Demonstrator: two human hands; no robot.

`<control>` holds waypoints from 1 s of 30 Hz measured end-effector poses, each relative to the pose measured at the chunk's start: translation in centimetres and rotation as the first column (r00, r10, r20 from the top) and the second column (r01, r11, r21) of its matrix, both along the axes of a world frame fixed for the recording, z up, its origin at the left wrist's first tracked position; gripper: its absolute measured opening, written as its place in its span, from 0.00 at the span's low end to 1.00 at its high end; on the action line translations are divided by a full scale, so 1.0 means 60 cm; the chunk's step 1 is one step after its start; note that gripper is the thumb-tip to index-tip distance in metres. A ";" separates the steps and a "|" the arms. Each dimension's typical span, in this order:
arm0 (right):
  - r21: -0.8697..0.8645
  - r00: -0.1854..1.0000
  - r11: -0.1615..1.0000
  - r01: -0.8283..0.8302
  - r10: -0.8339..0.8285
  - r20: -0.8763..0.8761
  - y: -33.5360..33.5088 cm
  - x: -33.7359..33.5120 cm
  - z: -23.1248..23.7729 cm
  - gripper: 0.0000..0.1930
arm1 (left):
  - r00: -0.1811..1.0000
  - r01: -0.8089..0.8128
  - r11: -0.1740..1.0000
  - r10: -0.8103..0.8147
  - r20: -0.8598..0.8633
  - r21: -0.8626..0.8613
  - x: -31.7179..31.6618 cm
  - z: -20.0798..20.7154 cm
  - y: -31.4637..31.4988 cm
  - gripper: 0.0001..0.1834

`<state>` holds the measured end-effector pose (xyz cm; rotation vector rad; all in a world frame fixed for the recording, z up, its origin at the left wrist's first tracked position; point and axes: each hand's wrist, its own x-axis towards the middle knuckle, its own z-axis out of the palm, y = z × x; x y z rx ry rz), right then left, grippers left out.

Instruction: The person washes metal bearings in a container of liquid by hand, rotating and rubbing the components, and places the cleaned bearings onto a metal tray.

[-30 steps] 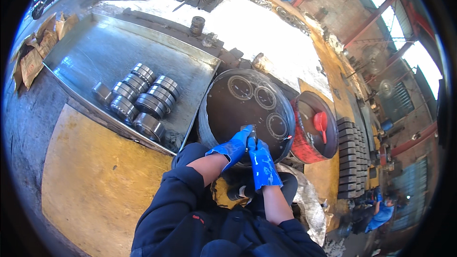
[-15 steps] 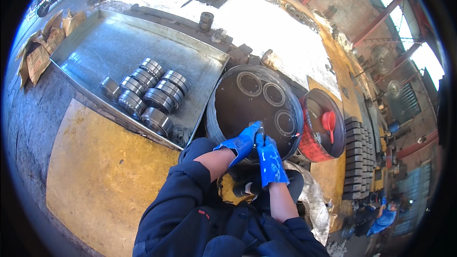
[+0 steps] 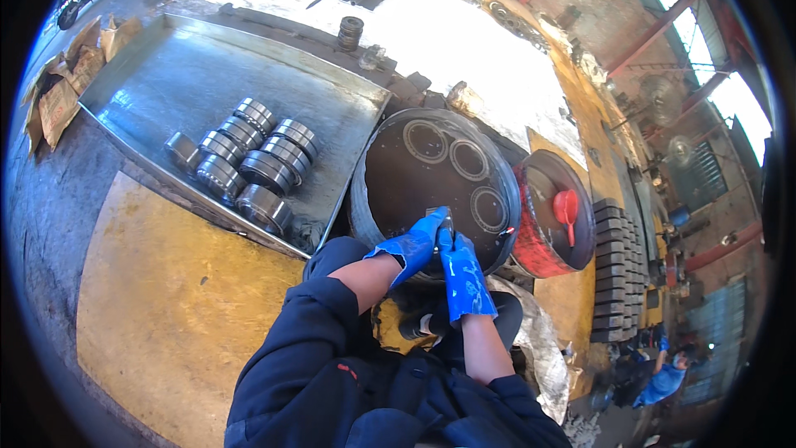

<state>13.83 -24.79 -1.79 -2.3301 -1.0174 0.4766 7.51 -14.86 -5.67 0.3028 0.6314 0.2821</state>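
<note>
My left grip (image 3: 421,241) and right grip (image 3: 458,257) stayed closed on a metal part (image 3: 448,220); its facing and long axis were hidden.

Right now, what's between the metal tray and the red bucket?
In the head view, a round tub sits between the metal tray and the red bucket, left hand and right hand over its near side.

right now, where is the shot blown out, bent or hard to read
All in the head view: the white area beyond the drum is washed out; the metal tray shows soft glare; the yellow board has its outer edge bowed by the lens; detail between the left hand and right hand is hard to make out.
</note>
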 end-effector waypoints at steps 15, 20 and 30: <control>0.111 1.000 0.994 0.008 -0.010 0.018 -0.012 -0.006 0.013 0.30 | 1.000 -0.017 0.999 0.017 0.022 -0.034 0.033 -0.028 0.001 0.22; 0.056 0.999 0.998 0.030 -0.028 -0.034 -0.004 -0.006 0.008 0.30 | 0.999 -0.037 0.999 0.037 -0.019 0.001 0.029 -0.024 0.006 0.21; 0.088 1.000 0.996 0.004 -0.004 0.004 -0.002 0.002 -0.011 0.30 | 0.998 -0.054 0.997 0.053 0.016 0.054 0.036 -0.053 0.009 0.20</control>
